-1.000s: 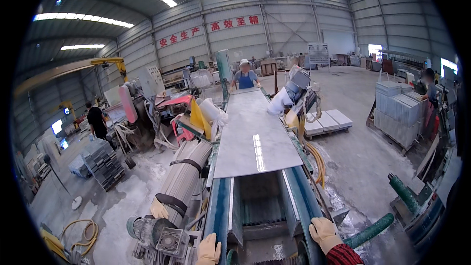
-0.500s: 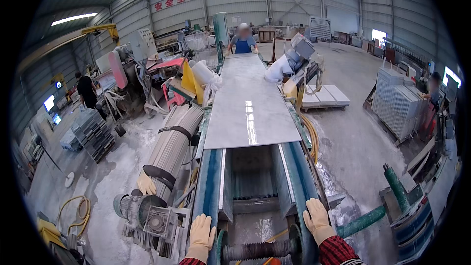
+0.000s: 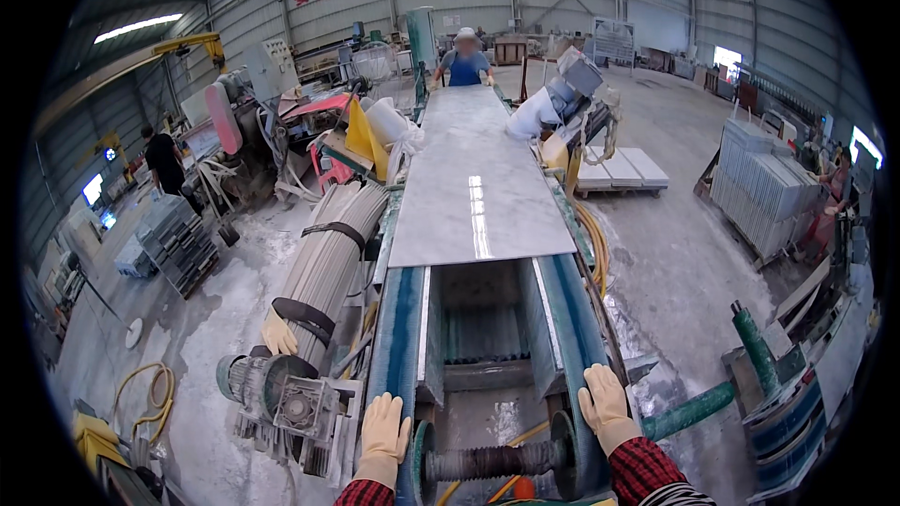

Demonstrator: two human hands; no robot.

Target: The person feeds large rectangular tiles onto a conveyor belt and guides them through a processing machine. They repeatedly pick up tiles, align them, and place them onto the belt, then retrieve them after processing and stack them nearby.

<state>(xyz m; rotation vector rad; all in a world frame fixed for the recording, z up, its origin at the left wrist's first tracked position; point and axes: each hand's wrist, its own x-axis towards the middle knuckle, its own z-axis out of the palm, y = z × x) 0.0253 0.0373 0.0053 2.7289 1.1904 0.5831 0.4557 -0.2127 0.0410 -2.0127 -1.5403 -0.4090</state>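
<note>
- One grey slab (image 3: 483, 145) lies flat across two blue belts (image 3: 397, 328), its near edge well apart from the wearer's hands.
- The left hand (image 3: 382, 433) and right hand (image 3: 607, 405), both gloved, rest at the belts' outer edges, fingers extended, gripping nothing visible.
- Moving belts could draw a glove toward the two wheels (image 3: 562, 445); uneven pushing could skew the slab.
- One co-worker (image 3: 464, 66) stands at its far end.
- Leftward, one loose glove (image 3: 278, 333) lies against one strapped bundle (image 3: 323, 267); rightward, three pale slabs (image 3: 622, 167).
</note>
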